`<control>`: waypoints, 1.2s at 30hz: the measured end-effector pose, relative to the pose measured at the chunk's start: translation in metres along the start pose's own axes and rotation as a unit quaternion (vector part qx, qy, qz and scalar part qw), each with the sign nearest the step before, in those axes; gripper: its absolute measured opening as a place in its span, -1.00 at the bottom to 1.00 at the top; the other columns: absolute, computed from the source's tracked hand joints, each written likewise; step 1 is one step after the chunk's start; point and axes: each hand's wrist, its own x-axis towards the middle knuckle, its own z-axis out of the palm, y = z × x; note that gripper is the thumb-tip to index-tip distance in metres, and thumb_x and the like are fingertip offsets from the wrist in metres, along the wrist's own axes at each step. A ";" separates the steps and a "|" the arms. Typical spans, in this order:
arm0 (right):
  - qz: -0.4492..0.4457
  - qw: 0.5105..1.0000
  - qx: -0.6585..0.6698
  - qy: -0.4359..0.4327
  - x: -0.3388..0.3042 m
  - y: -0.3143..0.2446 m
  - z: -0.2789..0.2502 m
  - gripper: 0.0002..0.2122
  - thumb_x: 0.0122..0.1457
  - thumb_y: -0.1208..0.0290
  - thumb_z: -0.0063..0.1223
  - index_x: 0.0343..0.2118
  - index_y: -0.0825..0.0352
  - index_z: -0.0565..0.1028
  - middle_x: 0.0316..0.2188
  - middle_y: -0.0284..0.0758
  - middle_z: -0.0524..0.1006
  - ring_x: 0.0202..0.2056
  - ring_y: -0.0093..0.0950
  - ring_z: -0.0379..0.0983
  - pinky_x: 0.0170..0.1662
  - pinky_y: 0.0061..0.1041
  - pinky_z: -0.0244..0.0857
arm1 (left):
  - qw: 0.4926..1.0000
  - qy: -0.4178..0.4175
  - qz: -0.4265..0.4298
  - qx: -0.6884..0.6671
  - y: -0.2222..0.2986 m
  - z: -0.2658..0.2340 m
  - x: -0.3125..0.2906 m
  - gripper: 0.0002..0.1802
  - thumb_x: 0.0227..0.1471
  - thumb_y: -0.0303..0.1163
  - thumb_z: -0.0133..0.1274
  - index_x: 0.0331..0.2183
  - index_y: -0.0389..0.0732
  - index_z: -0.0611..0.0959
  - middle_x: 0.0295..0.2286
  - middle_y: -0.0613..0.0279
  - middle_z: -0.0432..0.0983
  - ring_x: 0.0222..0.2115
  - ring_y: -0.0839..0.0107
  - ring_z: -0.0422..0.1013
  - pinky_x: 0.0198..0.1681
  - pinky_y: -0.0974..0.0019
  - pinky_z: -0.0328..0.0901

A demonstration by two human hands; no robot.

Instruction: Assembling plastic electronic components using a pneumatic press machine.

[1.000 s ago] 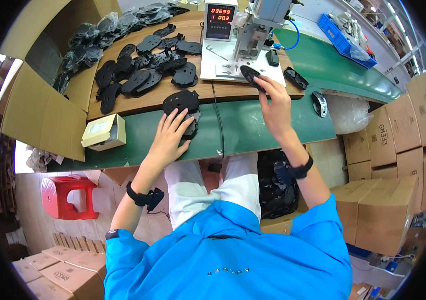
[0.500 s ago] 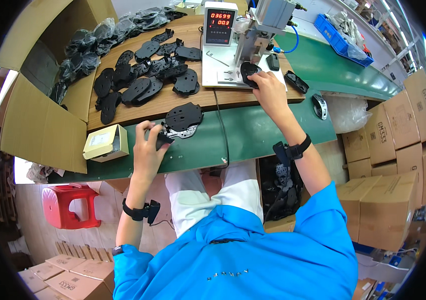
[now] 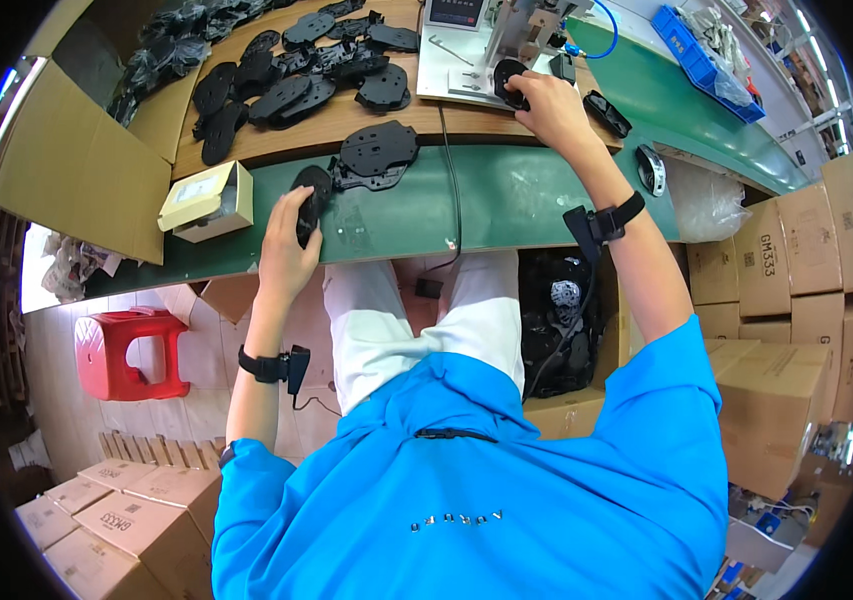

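My left hand (image 3: 288,245) is closed round a black oval plastic part (image 3: 315,192), held over the green bench at its front left. Just right of it lies a black plastic plate (image 3: 379,148) with small holes, on top of a second piece. My right hand (image 3: 554,110) reaches to the bench press (image 3: 528,38) and grips a rounded black plastic part (image 3: 510,82) on the press's white base plate (image 3: 438,78). The fingers hide some of that part.
Several black plastic parts (image 3: 281,98) lie on the wooden board left of the press. An open yellowish box (image 3: 208,203) stands near my left hand. A black shell (image 3: 606,114) and a silver-black piece (image 3: 650,170) lie to the right. A cable (image 3: 454,190) crosses the bench.
The view has tilted, so the bench sits higher in the picture. My left hand now shows the oval part standing more upright in its grip. My right hand stays at the press.
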 end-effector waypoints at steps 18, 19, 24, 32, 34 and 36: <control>0.016 1.000 -0.014 -0.001 -0.006 -0.009 0.004 -0.64 -0.05 0.49 0.38 -0.12 0.26 0.60 -0.20 -0.28 0.61 -0.13 -0.19 0.59 -0.08 -0.22 0.48 | 0.999 -0.028 -0.032 -0.013 0.002 0.001 -0.005 -0.45 -0.14 -0.63 0.13 -0.01 -0.21 0.65 0.11 0.12 0.52 0.20 0.07 0.37 0.27 0.10 0.27; 0.023 0.999 -0.023 0.000 -0.007 -0.011 0.003 -0.63 -0.06 0.49 0.39 -0.12 0.27 0.60 -0.20 -0.28 0.60 -0.14 -0.19 0.59 -0.08 -0.21 0.48 | 0.999 -0.034 -0.020 0.003 0.003 0.002 -0.002 -0.45 -0.15 -0.63 0.13 -0.01 -0.21 0.65 0.11 0.13 0.52 0.20 0.07 0.37 0.27 0.10 0.27; 0.030 0.999 -0.003 0.023 -0.009 -0.008 0.005 -0.64 -0.06 0.51 0.39 -0.13 0.27 0.59 -0.21 -0.27 0.57 -0.16 -0.19 0.58 -0.11 -0.18 0.48 | 0.999 -0.038 -0.001 0.010 0.005 0.002 0.000 -0.43 -0.17 -0.63 0.10 -0.01 -0.21 0.66 0.11 0.14 0.53 0.19 0.07 0.36 0.26 0.10 0.27; 0.052 0.997 -0.014 0.048 -0.018 -0.019 0.011 -0.71 -0.05 0.57 0.31 -0.20 0.27 0.58 -0.25 -0.27 0.55 -0.21 -0.23 0.57 -0.17 -0.25 0.50 | 0.999 -0.033 -0.001 0.016 0.006 0.000 -0.003 -0.39 -0.22 -0.69 0.04 -0.02 -0.21 0.67 0.10 0.07 0.53 0.13 0.03 0.41 0.25 0.13 0.26; 0.054 0.997 -0.009 0.059 -0.018 -0.017 0.014 -0.73 -0.04 0.59 0.28 -0.21 0.28 0.58 -0.26 -0.28 0.55 -0.22 -0.24 0.57 -0.18 -0.25 0.50 | 0.993 0.009 -0.107 -0.055 0.008 -0.001 -0.007 -0.34 -0.23 -0.75 0.00 0.02 -0.24 0.62 0.07 0.02 0.56 0.09 0.08 0.46 0.23 0.21 0.28; 0.066 0.995 -0.014 0.070 -0.018 -0.017 0.017 -0.78 0.00 0.60 0.23 -0.24 0.28 0.59 -0.28 -0.28 0.55 -0.22 -0.25 0.57 -0.18 -0.26 0.51 | 0.990 0.045 -0.091 -0.100 0.002 0.007 -0.010 -0.38 -0.07 -0.79 0.00 0.09 -0.28 0.55 0.04 -0.02 0.58 0.06 0.19 0.50 0.19 0.26 0.29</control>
